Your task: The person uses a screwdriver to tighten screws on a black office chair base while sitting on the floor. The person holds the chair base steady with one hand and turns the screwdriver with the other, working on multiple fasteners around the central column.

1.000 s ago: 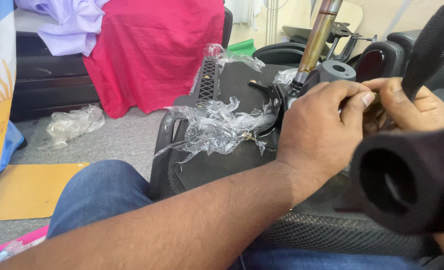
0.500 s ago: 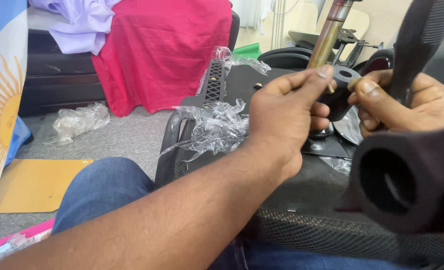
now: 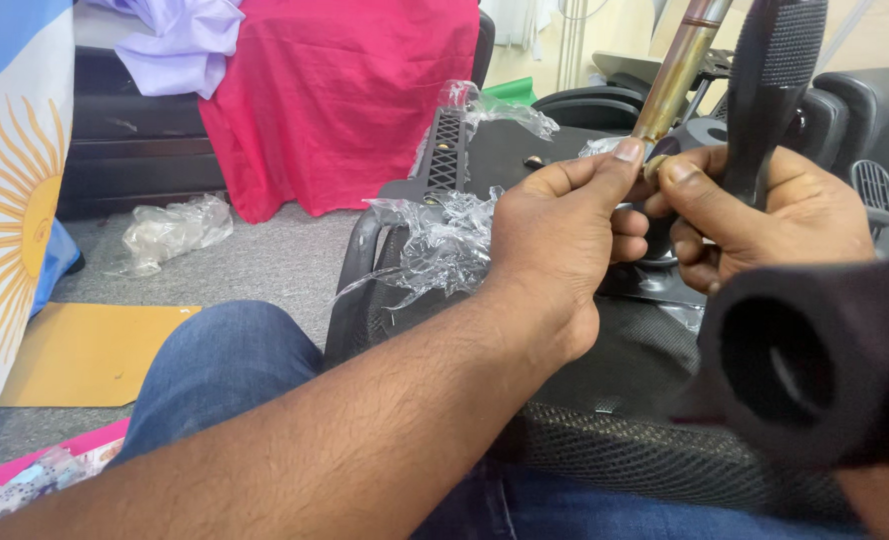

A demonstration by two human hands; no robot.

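Pinching the lower end of a brass-coloured metal tube [image 3: 677, 75] between our left hand [image 3: 555, 250] and right hand [image 3: 765, 215], fingertips closed narrowly around its tip, tube rising up-right above a black mesh chair seat [image 3: 615, 450], crumpled clear plastic wrap [image 3: 440, 250] just beside our left hand, red cloth [image 3: 345, 90] behind.

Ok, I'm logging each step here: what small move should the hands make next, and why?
Probably steady the brass-coloured rod and press the small piece at its lower end. The left hand and right hand both pinch at that end, fingertips meeting, so the work sits right there.
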